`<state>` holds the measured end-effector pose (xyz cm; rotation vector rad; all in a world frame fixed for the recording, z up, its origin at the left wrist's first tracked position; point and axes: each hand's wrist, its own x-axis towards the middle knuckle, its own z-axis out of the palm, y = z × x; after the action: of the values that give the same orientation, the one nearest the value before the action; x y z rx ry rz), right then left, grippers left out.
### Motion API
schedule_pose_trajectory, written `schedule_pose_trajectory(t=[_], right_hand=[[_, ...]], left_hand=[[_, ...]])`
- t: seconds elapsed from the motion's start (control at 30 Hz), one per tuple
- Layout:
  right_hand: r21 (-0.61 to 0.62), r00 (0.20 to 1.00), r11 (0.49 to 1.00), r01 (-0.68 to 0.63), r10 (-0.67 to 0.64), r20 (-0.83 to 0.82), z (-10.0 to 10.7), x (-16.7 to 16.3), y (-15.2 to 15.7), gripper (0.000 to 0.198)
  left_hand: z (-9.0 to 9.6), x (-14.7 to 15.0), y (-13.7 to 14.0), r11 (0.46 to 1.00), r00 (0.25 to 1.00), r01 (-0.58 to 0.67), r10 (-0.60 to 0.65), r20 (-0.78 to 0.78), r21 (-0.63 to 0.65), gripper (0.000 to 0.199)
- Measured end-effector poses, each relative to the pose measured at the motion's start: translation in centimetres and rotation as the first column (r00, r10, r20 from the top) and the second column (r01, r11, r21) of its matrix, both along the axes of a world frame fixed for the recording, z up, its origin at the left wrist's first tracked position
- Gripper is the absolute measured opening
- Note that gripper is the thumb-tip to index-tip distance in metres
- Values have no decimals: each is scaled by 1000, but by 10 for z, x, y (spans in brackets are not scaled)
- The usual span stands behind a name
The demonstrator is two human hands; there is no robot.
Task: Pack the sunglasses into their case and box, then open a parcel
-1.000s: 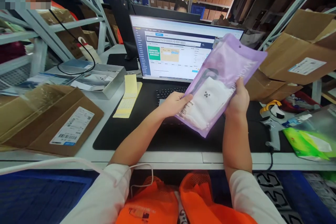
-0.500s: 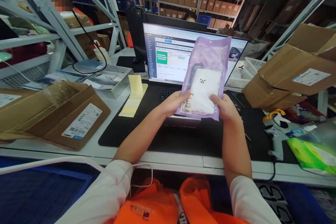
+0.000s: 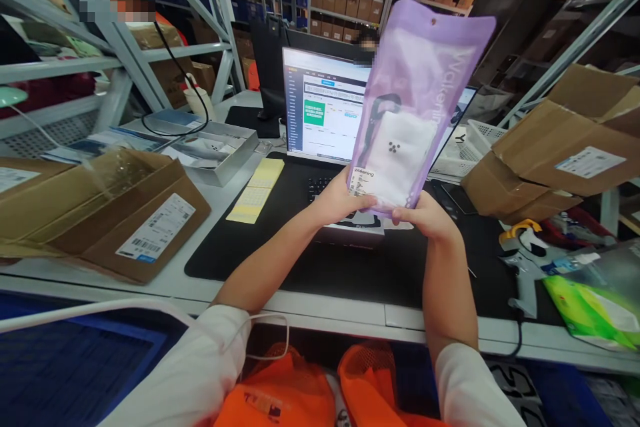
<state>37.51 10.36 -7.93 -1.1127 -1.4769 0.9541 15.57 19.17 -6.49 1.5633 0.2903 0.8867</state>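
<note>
Both hands hold a purple plastic pouch [image 3: 415, 73] upright in front of the monitor. Through its clear front show a white folded item with dark dots and a dark strap-like part; a printed label sits at its lower left. My left hand [image 3: 345, 199] grips the lower left corner, thumb across the front. My right hand [image 3: 425, 213] pinches the bottom right corner. Under the hands lies a flat box [image 3: 350, 235] on the black desk mat [image 3: 280, 250], partly covered by them. The keyboard [image 3: 316, 187] is mostly hidden behind my left hand.
The monitor [image 3: 320, 107] stands behind the pouch. Left are a yellow notepad [image 3: 255, 190], an open grey box [image 3: 225, 153] and a brown carton [image 3: 115, 220]. Right are stacked cartons [image 3: 560, 140], a barcode scanner [image 3: 524, 287], a tape dispenser [image 3: 525, 237] and a green packet [image 3: 590, 310].
The pouch has been raised and tilted, its top now well above the monitor. My hands have moved toward its bottom edge. The notepad's raised sheet now lies flat.
</note>
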Motion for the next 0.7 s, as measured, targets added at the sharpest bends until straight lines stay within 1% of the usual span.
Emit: schedule_pose_trajectory(t=[0.07, 0.13, 0.2, 0.27, 0.37, 0.43, 0.53, 0.6, 0.7], right_hand=[[17, 999, 1000, 7, -6, -42, -1, -6, 1, 47], [43, 994, 998, 37, -33, -107, -2, -11, 2, 47], [58, 984, 996, 71, -61, -168, -5, -14, 3, 49], [50, 983, 996, 76, -67, -172, -6, -15, 4, 48], [58, 992, 996, 74, -68, -106, -6, -14, 3, 46], [98, 990, 989, 114, -104, -98, -4, -16, 1, 47], [138, 982, 976, 167, -152, -112, 1, -20, -4, 47], [140, 986, 978, 156, -145, -87, 4, -21, -6, 48], [113, 988, 982, 153, -150, -27, 4, -14, -6, 52]], left_hand=[[-1, 3, -2, 1000, 999, -1, 2, 38, -21, 79], [-3, 6, -3, 997, 995, 23, -16, 102, -68, 82], [-3, 9, -5, 992, 986, 46, -26, 162, -121, 80], [-3, 9, -5, 988, 983, 66, -41, 178, -139, 75], [0, 4, -3, 994, 992, 71, -62, 111, -86, 71], [2, -1, -1, 997, 998, 46, -43, 42, -62, 67], [1, -4, 4, 994, 995, 46, -54, -85, -95, 63], [-3, -1, 8, 990, 986, 50, -70, -154, -131, 67], [-10, 4, 12, 988, 986, 44, -67, -152, -149, 68]])
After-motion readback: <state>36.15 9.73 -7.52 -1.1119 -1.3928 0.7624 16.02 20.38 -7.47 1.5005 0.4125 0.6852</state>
